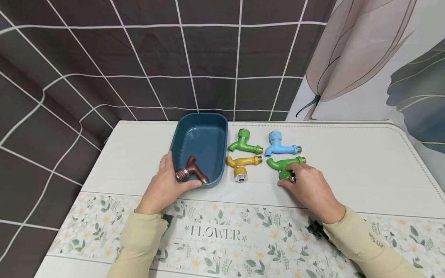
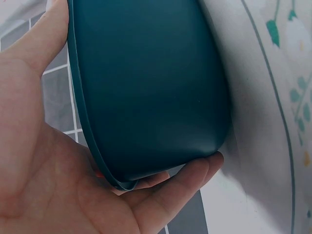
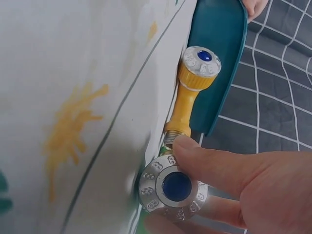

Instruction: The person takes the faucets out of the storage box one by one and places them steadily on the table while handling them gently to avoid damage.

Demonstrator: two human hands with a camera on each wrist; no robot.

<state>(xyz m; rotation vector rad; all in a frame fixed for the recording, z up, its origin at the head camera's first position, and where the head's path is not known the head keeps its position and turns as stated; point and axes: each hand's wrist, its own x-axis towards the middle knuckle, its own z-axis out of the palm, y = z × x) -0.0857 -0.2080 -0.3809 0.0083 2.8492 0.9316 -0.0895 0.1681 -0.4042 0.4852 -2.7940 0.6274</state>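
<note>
A teal plastic basin (image 1: 226,154) stands left of centre, with a dark red faucet (image 1: 194,168) in its near end. My left hand (image 1: 163,186) grips the basin's near left corner, thumb at the near rim and fingers along the outer side. In the left wrist view, fingers (image 2: 185,183) curl around the basin wall (image 2: 151,87). My right hand (image 1: 313,185) pinches the knob of a green faucet (image 1: 278,163) on the table. The right wrist view shows its silver knob face with a blue centre (image 3: 176,186) between thumb and fingers.
Left of the held faucet lies a yellow faucet (image 1: 240,166). Behind are another green faucet (image 1: 243,143) and a light blue faucet (image 1: 279,146). A floral strip (image 1: 215,247) crosses the white tablecloth (image 1: 354,162) in front. Dark gridded cloth (image 1: 215,50) hangs behind the table.
</note>
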